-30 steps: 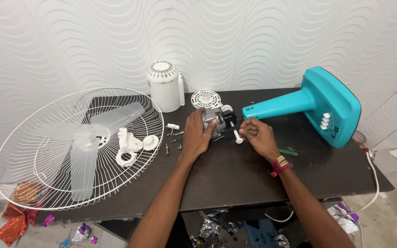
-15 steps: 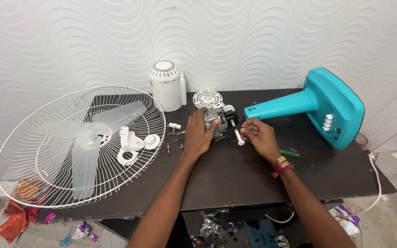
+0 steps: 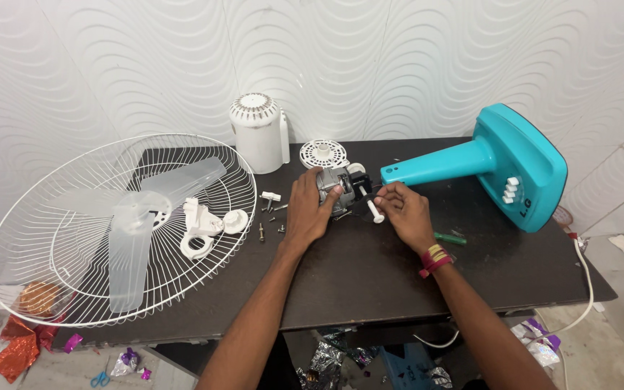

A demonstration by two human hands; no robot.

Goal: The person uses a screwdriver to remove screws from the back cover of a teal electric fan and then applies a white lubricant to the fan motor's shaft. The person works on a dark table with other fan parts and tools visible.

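Dark table (image 3: 370,274), fan motor (image 3: 337,184) between both hands, left (image 3: 310,209), right (image 3: 404,213).

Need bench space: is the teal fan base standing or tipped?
Tipped. The teal fan base lies on its side on the dark table, its neck pointing left.

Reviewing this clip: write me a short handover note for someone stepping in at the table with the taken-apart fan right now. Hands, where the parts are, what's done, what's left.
Left hand: clamped on the fan motor at mid-table.
Right hand: fingertips at the motor's front, by the white shaft piece; exact grip unclear.
Parts: wire guard with clear blades lies at left; white brackets on its edge; loose screws beside it; white rear cover upright at the back; round vented cap behind the motor; teal stand on its side at right; green-handled screwdriver by the right wrist.
Done: fan stripped down, motor free.
Left: motor still in hand; everything else unassembled.
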